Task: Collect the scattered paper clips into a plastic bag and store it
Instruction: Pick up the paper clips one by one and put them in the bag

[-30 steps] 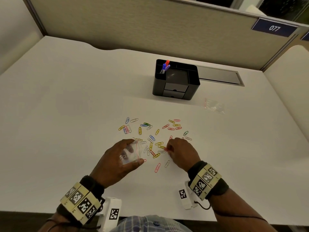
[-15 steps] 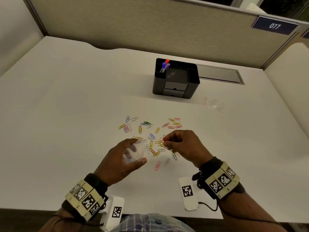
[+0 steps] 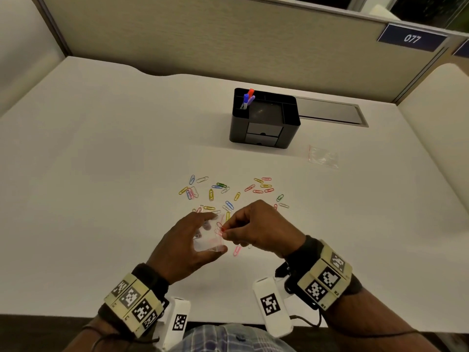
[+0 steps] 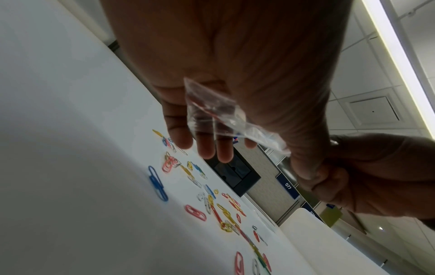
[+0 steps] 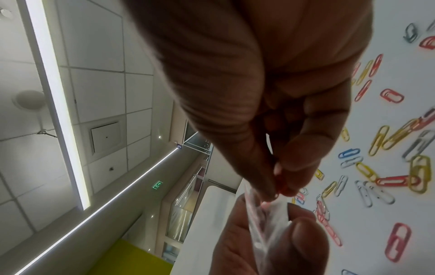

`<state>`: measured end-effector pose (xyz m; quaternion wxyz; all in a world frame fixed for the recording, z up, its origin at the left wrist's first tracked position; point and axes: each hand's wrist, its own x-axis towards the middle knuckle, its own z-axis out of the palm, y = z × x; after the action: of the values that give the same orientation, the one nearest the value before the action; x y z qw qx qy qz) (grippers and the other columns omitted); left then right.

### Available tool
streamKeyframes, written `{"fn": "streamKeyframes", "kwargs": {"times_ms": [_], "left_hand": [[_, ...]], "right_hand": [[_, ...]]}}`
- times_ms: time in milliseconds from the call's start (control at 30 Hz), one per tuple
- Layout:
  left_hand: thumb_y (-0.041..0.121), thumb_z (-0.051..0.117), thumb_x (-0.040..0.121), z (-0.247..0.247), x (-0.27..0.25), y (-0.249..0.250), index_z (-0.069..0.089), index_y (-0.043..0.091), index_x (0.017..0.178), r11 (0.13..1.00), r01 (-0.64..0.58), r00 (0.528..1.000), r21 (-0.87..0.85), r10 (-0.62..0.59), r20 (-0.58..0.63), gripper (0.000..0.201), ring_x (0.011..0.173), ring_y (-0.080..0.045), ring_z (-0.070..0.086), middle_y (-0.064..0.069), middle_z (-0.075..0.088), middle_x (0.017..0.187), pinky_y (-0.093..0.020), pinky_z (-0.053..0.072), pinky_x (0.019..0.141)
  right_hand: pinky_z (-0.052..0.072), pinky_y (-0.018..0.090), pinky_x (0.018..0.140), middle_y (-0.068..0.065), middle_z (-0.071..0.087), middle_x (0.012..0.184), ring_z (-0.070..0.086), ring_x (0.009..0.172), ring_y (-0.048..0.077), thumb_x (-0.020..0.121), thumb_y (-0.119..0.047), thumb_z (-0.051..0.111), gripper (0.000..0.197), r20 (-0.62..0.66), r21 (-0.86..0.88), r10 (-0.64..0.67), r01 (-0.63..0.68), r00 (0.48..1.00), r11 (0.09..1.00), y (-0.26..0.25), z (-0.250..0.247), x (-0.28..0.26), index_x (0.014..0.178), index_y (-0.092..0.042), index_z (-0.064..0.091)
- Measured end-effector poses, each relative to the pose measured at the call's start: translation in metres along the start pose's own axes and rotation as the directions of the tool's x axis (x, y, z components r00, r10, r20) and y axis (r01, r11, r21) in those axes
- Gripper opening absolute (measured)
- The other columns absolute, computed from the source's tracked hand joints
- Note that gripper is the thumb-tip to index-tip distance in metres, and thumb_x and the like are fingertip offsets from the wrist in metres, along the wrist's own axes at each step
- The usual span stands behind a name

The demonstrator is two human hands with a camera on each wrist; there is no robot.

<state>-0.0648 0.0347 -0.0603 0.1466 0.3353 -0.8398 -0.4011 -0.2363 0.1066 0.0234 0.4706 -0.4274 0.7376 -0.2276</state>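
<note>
My left hand holds a small clear plastic bag with a red seal strip, just above the white desk; the same bag hangs from its fingers in the left wrist view. My right hand pinches a red paper clip at the bag's mouth, the clip showing between thumb and fingertip. Several coloured paper clips lie scattered on the desk beyond both hands. A pink clip lies under my right hand.
A black desk organiser with pens and small drawers stands behind the clips. A second clear bag lies to its right. A grey cable-tray lid is set in the desk's back. Partition walls enclose the desk.
My right hand lifted a red clip off the desk and carried it left to the mouth of the bag. The left hand kept the bag about where it was.
</note>
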Motion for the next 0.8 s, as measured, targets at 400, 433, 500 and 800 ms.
{"fn": "streamKeyframes", "kwargs": {"times_ms": [400,433,500,800], "left_hand": [[0.086,0.044,0.060,0.006,-0.002,-0.006,0.042,0.033,0.129,1.000,-0.010,1.000,0.022,0.010,0.018,0.088,0.100,-0.006,0.052,0.020,0.046,0.117,-0.017,0.044,0.085],[0.087,0.044,0.060,0.006,-0.002,-0.007,0.042,0.032,0.129,1.000,-0.011,1.000,0.016,0.011,0.019,0.088,0.102,-0.006,0.052,0.020,0.047,0.117,-0.020,0.046,0.086],[0.084,0.048,0.060,0.005,-0.003,-0.006,0.043,0.032,0.128,1.000,-0.002,1.000,0.003,0.001,0.020,0.086,0.100,-0.008,0.053,0.018,0.049,0.115,-0.023,0.049,0.085],[0.068,0.061,0.065,0.002,-0.002,-0.008,0.045,0.039,0.120,0.995,0.029,1.000,-0.095,-0.028,0.006,0.064,0.088,-0.007,0.058,0.022,0.054,0.101,-0.021,0.054,0.070]], "right_hand": [[0.055,0.023,0.068,0.006,0.071,0.078,0.065,0.069,0.014,0.082,-0.012,0.073,0.017,-0.005,0.234,0.009,-0.008,1.000,0.972,0.002,0.006,-0.001,0.097,-0.003,0.074],[0.056,0.024,0.070,0.010,0.072,0.082,0.066,0.072,0.017,0.083,-0.011,0.072,0.017,-0.004,0.278,0.015,-0.013,1.000,0.960,0.003,0.007,-0.001,0.097,-0.002,0.073],[0.057,0.026,0.073,0.016,0.072,0.090,0.066,0.076,0.021,0.084,-0.008,0.070,0.017,-0.002,0.352,0.031,-0.028,1.000,0.936,0.005,0.008,0.000,0.099,0.001,0.073],[0.055,0.022,0.065,0.016,0.071,0.083,0.066,0.069,0.017,0.085,-0.004,0.067,0.009,-0.133,0.444,0.005,0.055,0.991,0.895,0.017,-0.010,0.004,0.094,0.000,0.069]]}}
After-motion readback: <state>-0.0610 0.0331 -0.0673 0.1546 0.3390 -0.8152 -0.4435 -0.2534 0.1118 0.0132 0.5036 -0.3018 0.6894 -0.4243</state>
